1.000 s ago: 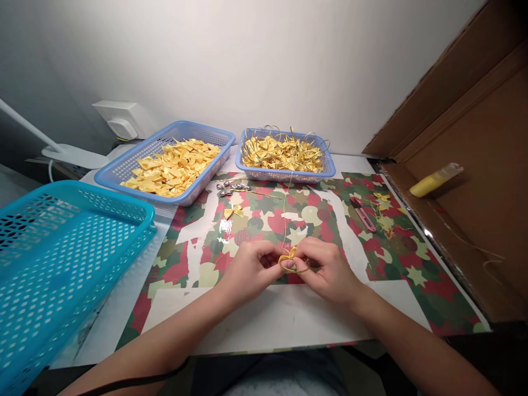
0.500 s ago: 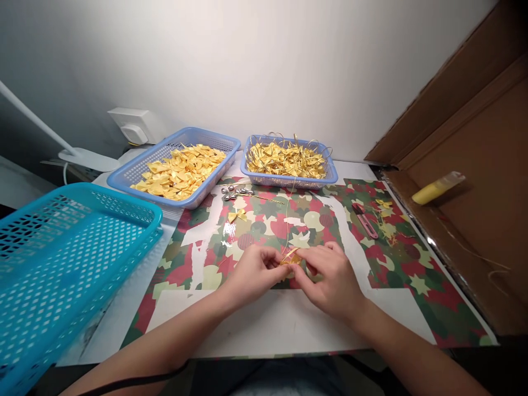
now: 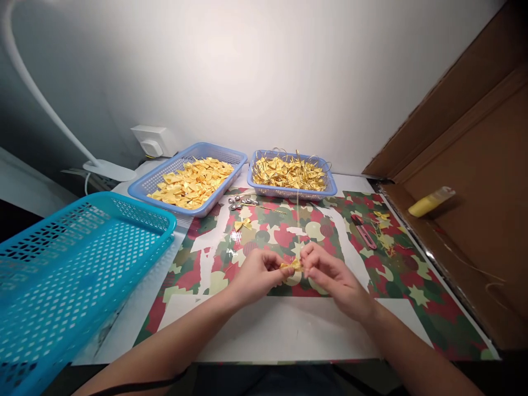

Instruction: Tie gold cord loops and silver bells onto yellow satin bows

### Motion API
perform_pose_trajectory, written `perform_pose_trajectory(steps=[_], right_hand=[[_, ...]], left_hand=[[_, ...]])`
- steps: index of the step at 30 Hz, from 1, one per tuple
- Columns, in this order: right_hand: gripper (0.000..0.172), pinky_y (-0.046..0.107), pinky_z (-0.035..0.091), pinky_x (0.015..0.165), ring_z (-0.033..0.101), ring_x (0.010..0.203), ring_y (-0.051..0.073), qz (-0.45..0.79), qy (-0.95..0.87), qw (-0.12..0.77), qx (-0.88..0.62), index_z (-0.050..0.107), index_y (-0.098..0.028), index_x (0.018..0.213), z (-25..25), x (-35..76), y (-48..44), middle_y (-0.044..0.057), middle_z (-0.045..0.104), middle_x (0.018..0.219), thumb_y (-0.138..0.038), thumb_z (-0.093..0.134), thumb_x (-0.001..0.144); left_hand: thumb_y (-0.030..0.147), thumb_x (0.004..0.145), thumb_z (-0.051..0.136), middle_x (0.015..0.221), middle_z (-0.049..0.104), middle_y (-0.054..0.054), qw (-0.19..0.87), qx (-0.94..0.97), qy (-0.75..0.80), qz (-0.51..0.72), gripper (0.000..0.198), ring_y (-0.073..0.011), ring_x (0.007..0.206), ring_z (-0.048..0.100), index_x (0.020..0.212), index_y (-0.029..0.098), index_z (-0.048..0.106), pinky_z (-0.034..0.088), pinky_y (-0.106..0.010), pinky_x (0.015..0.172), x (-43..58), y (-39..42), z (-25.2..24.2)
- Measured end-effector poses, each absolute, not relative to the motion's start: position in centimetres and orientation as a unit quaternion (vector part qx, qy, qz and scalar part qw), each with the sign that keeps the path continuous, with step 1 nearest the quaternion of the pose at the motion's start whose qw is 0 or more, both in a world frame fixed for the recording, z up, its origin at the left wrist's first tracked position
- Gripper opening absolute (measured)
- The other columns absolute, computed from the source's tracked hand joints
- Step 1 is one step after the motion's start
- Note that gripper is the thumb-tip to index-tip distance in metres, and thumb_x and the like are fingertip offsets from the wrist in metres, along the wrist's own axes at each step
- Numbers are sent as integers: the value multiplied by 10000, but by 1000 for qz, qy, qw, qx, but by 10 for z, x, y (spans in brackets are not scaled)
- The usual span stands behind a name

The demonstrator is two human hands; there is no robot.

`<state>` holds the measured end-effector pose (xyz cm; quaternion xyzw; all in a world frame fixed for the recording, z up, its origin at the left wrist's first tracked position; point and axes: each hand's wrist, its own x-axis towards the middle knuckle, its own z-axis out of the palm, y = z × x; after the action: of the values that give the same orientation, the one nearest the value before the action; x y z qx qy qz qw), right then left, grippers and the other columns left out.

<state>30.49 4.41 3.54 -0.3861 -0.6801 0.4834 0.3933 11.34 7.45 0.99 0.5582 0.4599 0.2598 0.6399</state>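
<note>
My left hand (image 3: 259,273) and my right hand (image 3: 330,278) meet over the patterned paper mat (image 3: 396,264) near the table's front. Both pinch a small yellow ribbon bow (image 3: 291,265) between their fingertips. A thin gold cord (image 3: 297,220) runs up from the bow toward the far basket. Another small yellow bow (image 3: 243,224) lies loose on the mat behind my left hand.
Two blue baskets stand at the back: the left basket (image 3: 165,184) holds yellow bows, the right basket (image 3: 325,190) bows with gold cord. A large turquoise basket (image 3: 61,275) sits at the left. Pink snips (image 3: 363,229), silver bells (image 3: 241,204), a yellow tube (image 3: 429,202) in a cardboard box.
The loop of gold cord around the bow has drawn tight and disappeared. My hands have closed in on the bow. The camera has tilted up slightly.
</note>
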Motion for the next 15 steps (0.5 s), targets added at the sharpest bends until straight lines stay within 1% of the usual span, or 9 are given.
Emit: perform_pose_trajectory(steps=[1,3,5,6,8,10,13,15], right_hand=[[275,321,473,747,524,826,169,502,-664,417,-365,527,-210,783,40,309,46,52,503,874,-424,477,947],[316,351,479,745,521,785,185,509,-628,480,-341,461,-214,724,51,320,49,37,465,744,-460,505,918],[368,364,472,706,486,679,185,495,-594,535,-339,399,-217,675,65,331,51,4,351,590,-482,549,882],[387,362,463,673,459,629,180,490,-577,555,-344,384,-219,664,73,337,52,-10,287,547,-490,575,864],[405,361,442,631,412,569,170,480,-541,591,-356,381,-224,655,90,349,54,-27,195,519,-492,632,827],[422,374,423,613,370,540,156,466,-510,623,-367,389,-226,631,107,361,56,-38,146,525,-474,694,784],[412,384,375,570,312,514,123,444,-479,647,-392,439,-229,595,131,376,59,-50,144,534,-428,786,695],[367,393,354,567,294,502,100,434,-478,649,-402,482,-230,593,144,386,61,-57,157,539,-395,800,676]], left_hand=[[433,703,709,518,569,-6,637,554,469,259,318,-92,467,458,637,129,644,301,-198,425,112,76,9],[419,711,708,531,592,-14,630,548,486,260,301,-95,463,482,640,134,641,311,-194,410,111,78,8],[413,710,713,537,596,-12,621,550,490,267,297,-95,464,493,631,138,635,325,-190,407,109,81,6],[412,704,718,535,592,-9,616,553,491,272,298,-95,466,497,624,138,632,334,-190,411,109,82,5],[404,697,723,532,581,-2,605,558,494,279,296,-92,468,496,616,136,627,348,-190,421,108,84,4],[397,703,714,541,575,1,600,561,496,283,288,-90,473,494,623,136,623,354,-191,429,109,86,3],[418,721,693,558,575,-2,597,565,492,288,303,-92,478,494,637,135,625,360,-198,433,110,86,4],[441,715,698,548,569,0,592,570,488,295,330,-92,476,492,624,135,616,364,-202,441,110,87,6]])
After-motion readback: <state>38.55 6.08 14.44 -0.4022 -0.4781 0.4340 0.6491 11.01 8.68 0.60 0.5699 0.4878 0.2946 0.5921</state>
